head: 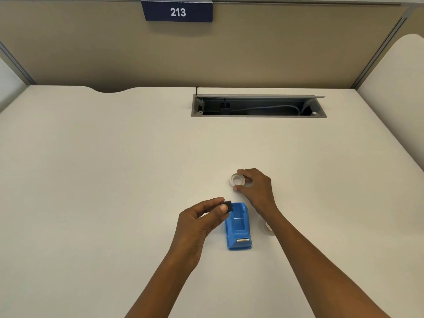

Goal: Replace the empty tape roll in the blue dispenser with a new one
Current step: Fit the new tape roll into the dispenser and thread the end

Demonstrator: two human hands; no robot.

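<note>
The blue tape dispenser (238,228) stands on the white desk with its roll bay bare and its cutter end toward me. My left hand (202,220) hovers just left of it, pinching a small black spool hub (227,205) between thumb and fingers above the dispenser's far end. My right hand (257,189) rests on the desk beyond the dispenser, fingers closed around a white tape roll (237,180) lying flat. A second clear tape ring (269,228) lies on the desk to the right of the dispenser, partly hidden by my right forearm.
An open cable tray (258,106) with a cord inside is sunk into the desk at the far middle. A beige partition with a "213" sign (177,12) stands behind the desk.
</note>
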